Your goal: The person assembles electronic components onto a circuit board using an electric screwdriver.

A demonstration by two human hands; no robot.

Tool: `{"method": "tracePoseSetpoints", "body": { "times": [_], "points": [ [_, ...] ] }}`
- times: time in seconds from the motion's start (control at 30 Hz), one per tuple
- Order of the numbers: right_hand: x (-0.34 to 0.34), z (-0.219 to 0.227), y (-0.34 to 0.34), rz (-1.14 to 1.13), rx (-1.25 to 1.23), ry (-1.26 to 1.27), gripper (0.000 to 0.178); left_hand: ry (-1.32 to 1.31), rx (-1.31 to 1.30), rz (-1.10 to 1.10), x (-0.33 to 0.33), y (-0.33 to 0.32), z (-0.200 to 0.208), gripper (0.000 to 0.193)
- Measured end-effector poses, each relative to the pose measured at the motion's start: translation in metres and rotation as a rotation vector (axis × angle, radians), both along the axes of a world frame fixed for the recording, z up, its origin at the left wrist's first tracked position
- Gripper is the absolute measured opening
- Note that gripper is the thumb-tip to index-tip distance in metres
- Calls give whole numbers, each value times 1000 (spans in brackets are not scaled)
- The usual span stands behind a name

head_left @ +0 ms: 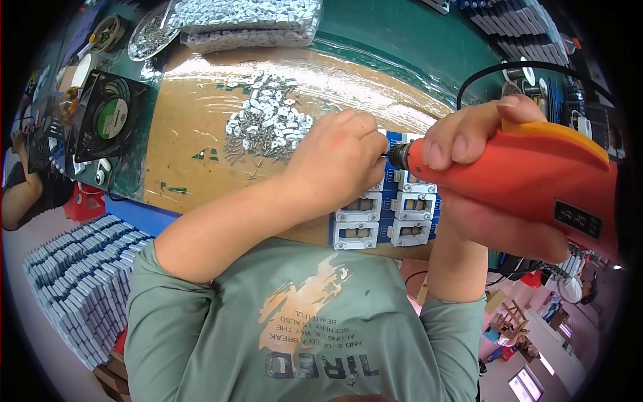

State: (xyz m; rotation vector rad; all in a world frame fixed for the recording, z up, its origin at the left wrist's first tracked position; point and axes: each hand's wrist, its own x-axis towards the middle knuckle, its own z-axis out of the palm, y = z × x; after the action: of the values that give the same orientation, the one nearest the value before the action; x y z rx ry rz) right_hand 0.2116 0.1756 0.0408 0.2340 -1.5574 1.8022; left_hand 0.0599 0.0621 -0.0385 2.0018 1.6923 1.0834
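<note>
My right hand point(499, 228) is wrapped round a red electric screwdriver point(516, 167) with an orange-yellow lever on top. Its black chuck point(400, 155) points left, at the fingers of my left hand point(343, 155). Those fingers are closed in a pinch beside the bit, and whatever they hold is hidden. Beneath both hands lies a blue circuit board panel point(386, 231) bearing several white rectangular frames point(356, 234) in two columns. My left hand and the driver cover the panel's far part. Just left of my left hand is a loose pile of small white plastic pieces and screws point(268, 120).
Clear bags of white pieces point(248, 23) lie at the back, beside a dish of screws point(151, 33). A black fan point(110, 117) stands left. Stacked white-and-blue units sit lower left point(87, 288) and far right point(522, 30). A black cable point(536, 65) arches behind the driver. Another person's arm point(23, 181) shows far left.
</note>
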Motion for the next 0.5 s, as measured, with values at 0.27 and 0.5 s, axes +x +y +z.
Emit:
{"method": "tracePoseSetpoints", "body": {
  "times": [0.27,0.5],
  "points": [
    [0,-1,9,51,52,-18,128,-2,8,10,1,0,0,13],
    [-4,-7,-3,-25,31,-47,122,-35,18,6,1,-2,1,14]
  ]
}}
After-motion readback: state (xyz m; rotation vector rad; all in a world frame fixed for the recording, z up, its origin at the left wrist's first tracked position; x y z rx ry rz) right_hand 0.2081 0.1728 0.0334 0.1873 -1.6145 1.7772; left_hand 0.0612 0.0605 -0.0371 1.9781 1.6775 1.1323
